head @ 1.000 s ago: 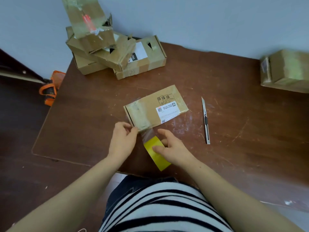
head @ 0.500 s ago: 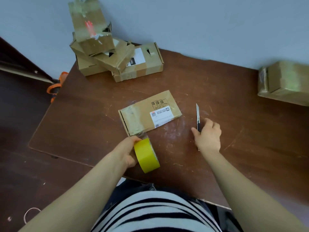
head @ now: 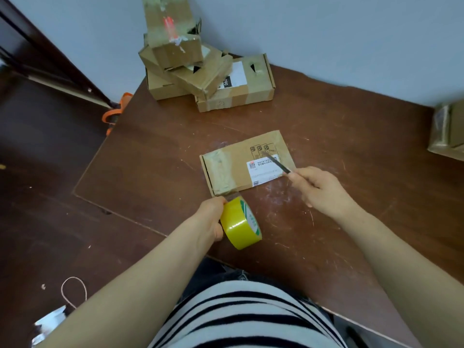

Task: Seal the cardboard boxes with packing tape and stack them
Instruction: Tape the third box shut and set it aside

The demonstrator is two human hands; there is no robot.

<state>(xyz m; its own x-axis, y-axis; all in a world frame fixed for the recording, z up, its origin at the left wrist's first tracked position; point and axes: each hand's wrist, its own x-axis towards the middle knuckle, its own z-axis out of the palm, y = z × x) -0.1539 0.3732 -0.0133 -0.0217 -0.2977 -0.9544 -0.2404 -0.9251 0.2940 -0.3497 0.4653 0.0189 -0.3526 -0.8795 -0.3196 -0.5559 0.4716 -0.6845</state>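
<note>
A flat cardboard box (head: 233,169) with a white label lies in the middle of the brown table (head: 326,126). Clear tape covers its left end and still runs down to the yellow tape roll (head: 239,223). My left hand (head: 209,219) grips that roll just below the box's near left corner. My right hand (head: 319,189) holds a slim utility knife (head: 276,163) whose blade points up and left over the box's label.
A pile of several taped cardboard boxes (head: 200,69) stands at the table's far left corner against the wall. Another box (head: 449,131) sits at the right edge. An orange object (head: 116,114) lies on the floor beside the table.
My right hand left the tape, reached right, picked up the knife from the table and brought it over the box. My left hand took hold of the tape roll.
</note>
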